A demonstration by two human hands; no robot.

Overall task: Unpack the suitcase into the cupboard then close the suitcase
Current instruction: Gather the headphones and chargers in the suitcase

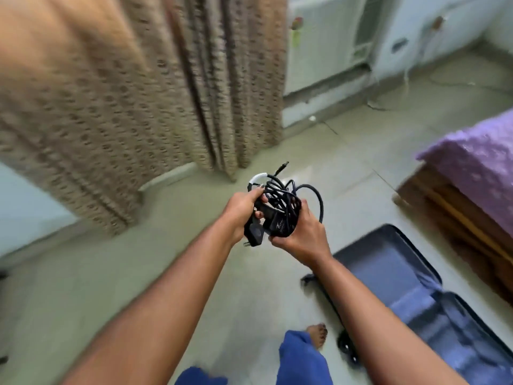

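A tangled bundle of black charger cables with a power adapter and plug (280,209) is held in front of me above the floor. My left hand (243,211) grips its left side, by the plug. My right hand (301,234) grips the adapter and coiled cable from the right. The dark blue suitcase (399,276) lies open on the floor at the lower right, its blue lining showing; my right forearm hides part of it. No cupboard is visible; the picture is motion-blurred.
A long patterned brown curtain (133,101) hangs at the left and centre. A bed with a purple cover (480,159) on a wooden frame stands at the right. A white appliance (327,43) is by the far wall. My bare foot (317,333) stands on the tiled floor.
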